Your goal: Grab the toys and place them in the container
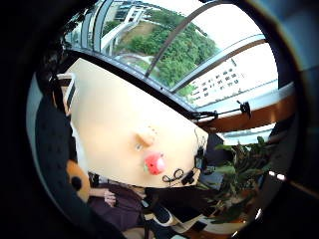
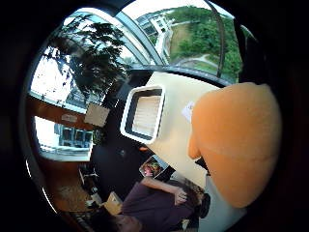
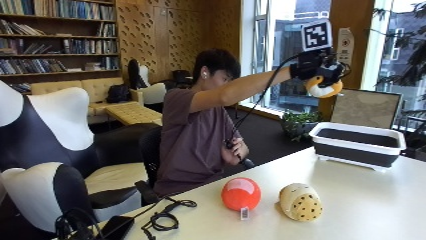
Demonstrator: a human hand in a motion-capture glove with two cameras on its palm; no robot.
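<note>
A person sitting at a pale table [image 3: 373, 200] is raising the gloved right hand [image 3: 313, 65] high in the air, with the arm stretched out toward the container [image 3: 359, 142], and its fingers are curling around an orange and white plush toy [image 3: 324, 88], holding it well above the tabletop. In the thumb side palm view the same orange toy [image 2: 236, 145] is filling much of the picture close to the palm, with the container [image 2: 143, 113] showing beyond it on the table. The container is a dark tub with a white rim, standing at the far end of the table near the window. Two more toys are lying on the table nearer the camera: a round red toy [image 3: 241, 194] with a small white tag, and just beside it a cream spotted toy [image 3: 301, 201]. From the little finger side palm view the red toy [image 1: 155, 163] and the cream toy [image 1: 146, 135] are showing small on the tabletop. The person's bare left hand [image 3: 236, 150] is resting low by the body.
</note>
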